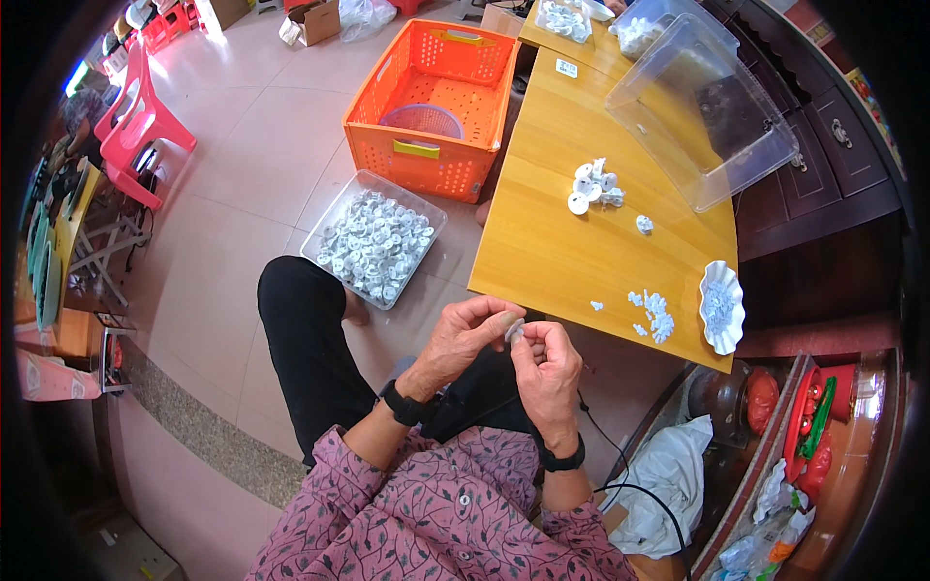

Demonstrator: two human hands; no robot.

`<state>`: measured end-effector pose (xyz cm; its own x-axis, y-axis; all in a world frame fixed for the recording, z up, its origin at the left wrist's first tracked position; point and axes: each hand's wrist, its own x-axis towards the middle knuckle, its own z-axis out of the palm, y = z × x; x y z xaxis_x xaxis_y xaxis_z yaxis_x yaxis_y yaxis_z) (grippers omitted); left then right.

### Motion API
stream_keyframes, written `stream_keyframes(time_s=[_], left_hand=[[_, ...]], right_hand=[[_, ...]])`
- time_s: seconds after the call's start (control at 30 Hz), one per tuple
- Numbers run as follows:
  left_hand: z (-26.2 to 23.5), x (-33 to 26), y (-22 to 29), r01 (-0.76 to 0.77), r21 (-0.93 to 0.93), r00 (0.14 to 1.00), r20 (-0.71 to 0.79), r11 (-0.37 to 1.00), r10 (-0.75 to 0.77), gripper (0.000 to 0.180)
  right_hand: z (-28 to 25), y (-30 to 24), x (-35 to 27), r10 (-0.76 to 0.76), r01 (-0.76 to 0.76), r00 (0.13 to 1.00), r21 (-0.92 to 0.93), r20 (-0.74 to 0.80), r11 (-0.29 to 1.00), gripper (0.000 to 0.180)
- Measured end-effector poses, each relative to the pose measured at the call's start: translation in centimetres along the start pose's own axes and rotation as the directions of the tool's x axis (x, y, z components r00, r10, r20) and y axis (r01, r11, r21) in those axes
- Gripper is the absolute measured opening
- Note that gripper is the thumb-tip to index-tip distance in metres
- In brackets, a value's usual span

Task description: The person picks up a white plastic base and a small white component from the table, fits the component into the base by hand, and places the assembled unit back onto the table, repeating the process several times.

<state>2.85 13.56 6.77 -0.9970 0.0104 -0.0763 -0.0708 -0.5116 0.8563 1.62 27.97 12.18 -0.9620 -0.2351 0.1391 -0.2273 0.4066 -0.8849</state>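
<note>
Above my lap, close to the near edge of the table [542, 242], a small whitish plastic part [514, 330] sits between my fingertips. My left hand [450, 341] pinches it from the left, and my right hand [548, 376] grips it from the right; fingers partly cover its shape. On the table lie a cluster of white round plastic parts [593, 188], a smaller white piece [644, 225] and scattered tiny pale-blue pieces [660, 320]. More tiny pieces fill a white scalloped dish [738, 308] at the right edge.
Left of the table, a clear tray [430, 211] heaped with white round parts [373, 242] stands on the floor. Behind it is an orange crate [417, 165]. A large clear bin [765, 160] lies on the table's far right. Pink chair [145, 126] far left; black cable [659, 504] by my right arm.
</note>
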Motion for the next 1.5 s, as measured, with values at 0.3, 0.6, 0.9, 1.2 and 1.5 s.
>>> stream_keyframes(time_s=[0.3,0.6,0.9,1.2,1.5], left_hand=[[0.1,0.0,-0.2,0.030,-0.037,1.000,-0.001,0.999,-0.030,0.023],[-0.3,-0.2,-0.2,0.068,-0.230,0.996,0.080,0.971,-0.051,0.028],[-0.4,-0.1,-0.2,0.083,-0.367,0.992,0.121,0.926,-0.041,0.027],[0.0,-0.3,0.2,0.041,-0.277,0.999,0.042,0.960,-0.030,0.025],[0.3,-0.3,0.3,-0.030,-0.150,0.999,0.024,0.988,0.034,0.023]], right_hand=[[0.0,0.6,-0.3,0.037,-0.035,0.999,0.072,-0.037,0.997,0.008],[-0.2,0.3,-0.4,0.053,-0.041,0.997,0.183,-0.059,0.982,0.009],[-0.4,-0.1,-0.6,0.002,0.008,0.996,0.117,-0.084,0.993,0.010],[-0.3,-0.7,-0.3,-0.081,0.086,0.988,0.033,-0.131,0.996,0.008],[-0.2,0.1,-0.2,0.094,-0.072,0.989,0.183,-0.115,0.981,0.009]])
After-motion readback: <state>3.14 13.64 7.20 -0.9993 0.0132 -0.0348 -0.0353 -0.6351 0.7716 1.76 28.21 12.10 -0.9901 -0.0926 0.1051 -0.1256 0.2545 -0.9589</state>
